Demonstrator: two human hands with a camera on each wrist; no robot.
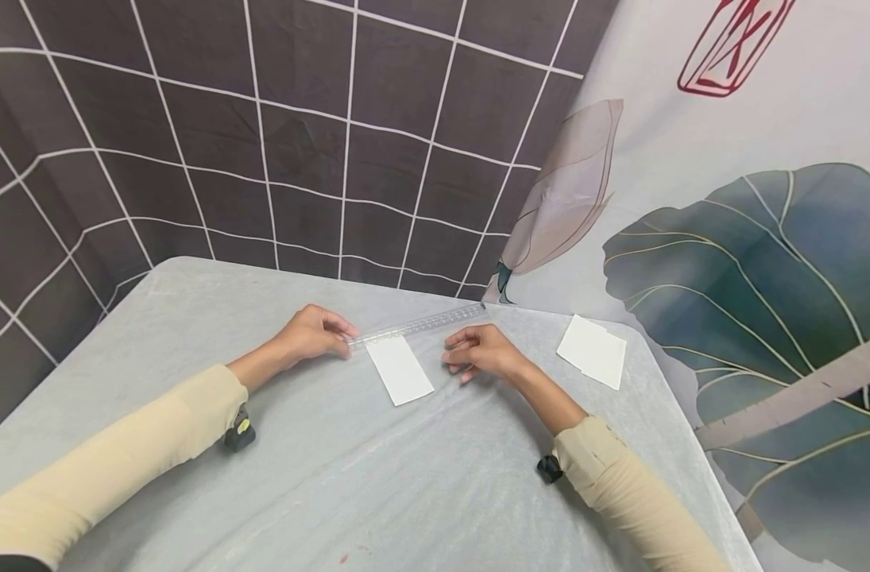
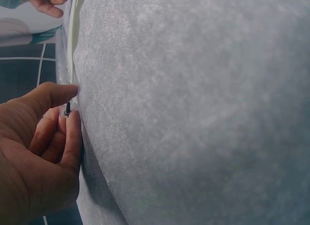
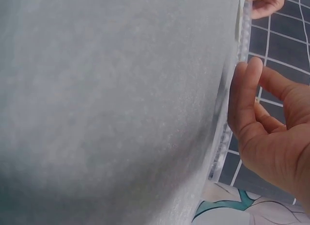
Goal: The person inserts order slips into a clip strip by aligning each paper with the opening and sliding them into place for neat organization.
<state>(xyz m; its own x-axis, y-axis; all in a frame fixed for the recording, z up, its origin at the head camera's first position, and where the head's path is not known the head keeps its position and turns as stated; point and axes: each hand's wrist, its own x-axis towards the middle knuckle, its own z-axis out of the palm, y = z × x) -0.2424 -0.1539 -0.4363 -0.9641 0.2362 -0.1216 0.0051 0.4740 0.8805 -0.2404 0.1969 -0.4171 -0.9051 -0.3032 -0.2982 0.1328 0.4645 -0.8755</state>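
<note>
clear glossy plastic ruler (image 1: 435, 321), smooth matt paper slip (image 1: 400, 372); fuzzy matt cloth table cover (image 1: 377, 477)

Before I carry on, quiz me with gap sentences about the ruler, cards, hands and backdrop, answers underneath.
In the head view, the left hand pinches the ____ end of the clear ruler.
Seen from the person, the single white card lies mostly on the ____ side of the ruler (near or far).
In the head view, the overlapping white cards lie to the ____ of the right hand.
The dark backdrop carries grid lines coloured ____.

Missing words: left; near; right; white.
</note>
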